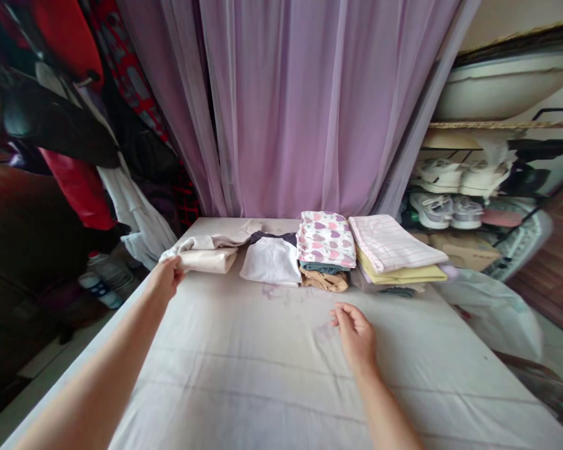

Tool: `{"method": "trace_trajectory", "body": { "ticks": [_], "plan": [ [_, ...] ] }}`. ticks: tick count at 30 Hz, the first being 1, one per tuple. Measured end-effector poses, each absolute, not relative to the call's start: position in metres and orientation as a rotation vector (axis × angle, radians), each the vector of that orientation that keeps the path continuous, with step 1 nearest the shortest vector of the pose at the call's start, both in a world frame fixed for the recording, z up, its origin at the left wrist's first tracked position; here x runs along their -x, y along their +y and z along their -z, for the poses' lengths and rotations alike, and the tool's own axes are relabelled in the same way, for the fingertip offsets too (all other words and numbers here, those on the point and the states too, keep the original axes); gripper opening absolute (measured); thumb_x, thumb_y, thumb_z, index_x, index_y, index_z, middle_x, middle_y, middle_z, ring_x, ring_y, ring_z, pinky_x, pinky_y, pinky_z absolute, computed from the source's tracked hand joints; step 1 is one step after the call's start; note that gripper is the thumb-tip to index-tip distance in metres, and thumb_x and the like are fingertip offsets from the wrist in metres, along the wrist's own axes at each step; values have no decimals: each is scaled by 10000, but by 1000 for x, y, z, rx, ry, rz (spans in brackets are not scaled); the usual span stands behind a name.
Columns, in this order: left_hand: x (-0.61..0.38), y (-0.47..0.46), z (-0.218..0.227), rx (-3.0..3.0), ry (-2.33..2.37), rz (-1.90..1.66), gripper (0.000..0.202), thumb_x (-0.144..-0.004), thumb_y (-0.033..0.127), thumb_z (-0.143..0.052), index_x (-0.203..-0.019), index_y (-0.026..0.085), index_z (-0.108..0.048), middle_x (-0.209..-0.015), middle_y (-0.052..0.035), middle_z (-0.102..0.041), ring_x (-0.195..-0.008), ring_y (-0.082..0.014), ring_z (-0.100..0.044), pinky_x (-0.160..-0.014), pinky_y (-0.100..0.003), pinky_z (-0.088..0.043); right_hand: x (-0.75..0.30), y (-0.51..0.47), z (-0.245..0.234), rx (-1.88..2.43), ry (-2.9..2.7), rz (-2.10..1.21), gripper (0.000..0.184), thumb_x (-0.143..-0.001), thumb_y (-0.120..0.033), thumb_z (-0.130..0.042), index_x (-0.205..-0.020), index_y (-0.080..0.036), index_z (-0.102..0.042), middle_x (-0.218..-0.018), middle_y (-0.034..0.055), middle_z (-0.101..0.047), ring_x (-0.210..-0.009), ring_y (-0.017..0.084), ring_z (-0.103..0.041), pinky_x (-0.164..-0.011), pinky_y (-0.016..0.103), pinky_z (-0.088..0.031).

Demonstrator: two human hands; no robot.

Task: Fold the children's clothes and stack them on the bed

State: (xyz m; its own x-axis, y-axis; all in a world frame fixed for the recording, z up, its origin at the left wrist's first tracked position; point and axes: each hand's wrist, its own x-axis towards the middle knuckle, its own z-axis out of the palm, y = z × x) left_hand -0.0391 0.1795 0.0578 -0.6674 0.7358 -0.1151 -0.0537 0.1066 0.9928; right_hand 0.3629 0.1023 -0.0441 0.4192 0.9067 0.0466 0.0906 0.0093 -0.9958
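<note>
A folded beige garment (209,260) is held closed in the left hand's grip (166,278); the right hand's grip (355,334) is recorded open and empty, resting on the bed sheet (244,387).

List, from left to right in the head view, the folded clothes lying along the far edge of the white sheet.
Beige folded cloth garment → white folded shirt with dark collar → white folded fabric with pink-and-purple hearts → pale pink striped folded cloth

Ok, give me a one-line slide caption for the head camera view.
Left hand grips a folded beige garment on a white-sheeted bed, right hand near stacked folded clothes.
</note>
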Motion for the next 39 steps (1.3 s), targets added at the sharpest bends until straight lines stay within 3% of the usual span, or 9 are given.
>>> {"method": "trace_trajectory", "body": {
  "ticks": [8,13,16,19,21,26,29,34,39],
  "plan": [
    [2,58,-6,-957,1816,-1221,431,-608,500,-725,-851,180,-569,-704,1,-597,-610,-157,-594,-482,-227,-441,-356,99,40,1505,-1090,-752,475,-648,-605,-514,-836,-192,-654,-748,106,-745,-605,246,-687,-607,350,-515],
    [9,65,-21,-1265,2049,-903,281,-693,425,-672,-813,174,-632,-683,-44,-636,-662,-237,-648,-556,-295,-445,-353,75,45,1519,-1169,-724,470,-684,-602,-480,-843,-201,-665,-753,106,-754,-636,251,-702,-632,350,-529],
    [13,82,-49,-1588,2299,-780,217,-764,382,-612,-881,217,-691,-837,-64,-712,-834,-270,-673,-692,-318,-460,-352,59,48,1517,-1226,-711,483,-716,-606,-466,-866,-200,-679,-761,102,-756,-630,243,-699,-631,344,-530],
    [6,105,-83,-1885,2318,-863,224,-822,323,-537,-936,231,-705,-998,-86,-722,-966,-274,-648,-783,-328,-455,-352,51,50,1510,-1256,-708,490,-735,-603,-457,-887,-196,-683,-774,101,-757,-636,238,-700,-640,342,-533],
    [-5,121,-107,-1877,2275,-983,205,-808,308,-545,-924,229,-695,-963,-72,-719,-956,-259,-641,-789,-317,-454,-352,50,51,1508,-1269,-702,486,-746,-597,-452,-891,-194,-683,-781,101,-758,-664,243,-705,-646,341,-535],
    [-32,140,-166,-1521,1747,-1666,259,-800,421,-542,-918,205,-622,-767,-2,-627,-739,-179,-600,-658,-262,-457,-351,53,55,1474,-1281,-694,465,-777,-575,-448,-898,-192,-683,-794,99,-755,-731,247,-707,-662,330,-536],
    [-45,137,-177,-1394,1404,-1681,319,-763,483,-585,-905,199,-605,-697,29,-575,-646,-140,-556,-597,-231,-446,-350,52,54,1447,-1261,-686,453,-779,-569,-456,-889,-190,-679,-786,93,-749,-725,238,-696,-662,320,-533],
    [-72,113,-116,-1440,1613,-1331,304,-637,288,-715,-921,196,-660,-941,-51,-699,-870,-198,-633,-807,-303,-491,-352,44,45,1470,-1280,-612,393,-786,-504,-447,-858,-194,-678,-767,81,-738,-715,234,-666,-686,319,-507],
    [-108,53,-42,-1510,1589,-1070,394,-724,460,-679,-1005,184,-689,-1080,-98,-707,-991,-259,-650,-857,-351,-511,-355,37,37,1528,-1286,-612,404,-769,-465,-454,-943,-197,-700,-822,84,-744,-768,262,-668,-702,333,-489]
  ]
}}
